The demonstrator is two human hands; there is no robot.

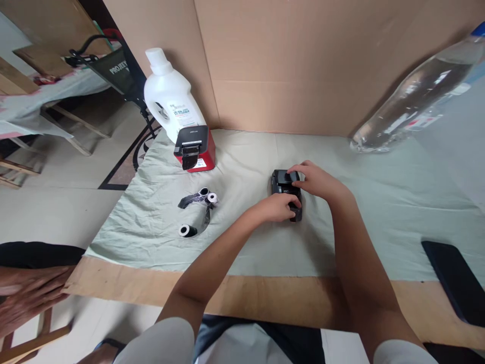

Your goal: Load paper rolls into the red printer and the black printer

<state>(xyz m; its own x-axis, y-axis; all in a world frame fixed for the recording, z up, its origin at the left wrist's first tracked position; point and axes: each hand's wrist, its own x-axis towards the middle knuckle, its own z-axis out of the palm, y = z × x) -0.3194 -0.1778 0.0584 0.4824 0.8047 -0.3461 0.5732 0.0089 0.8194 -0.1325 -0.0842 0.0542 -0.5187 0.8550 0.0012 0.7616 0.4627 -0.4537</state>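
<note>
A small black boxy device (279,177), possibly a portable printer, lies on the green cloth in front of me. My left hand (279,207) reaches over its near part, with curled fingers gripping the right edge. From the right, my right hand (312,179) has thumb and fingers closed on the upper right part, which looks like a raised lid. My fingers hide some of the device. To the left sit several small rolls with white cores, among them a black roll (188,231) and a white roll (212,198), joined by dark strips or film.
A red-and-black label printer (195,146) stands before a white detergent bottle (176,96) at back left. Cardboard (280,65) walls the back. A clear plastic bottle (413,101) leans at right; a black phone (454,280) lies near the front edge. Another person's hands (34,293) rest at left.
</note>
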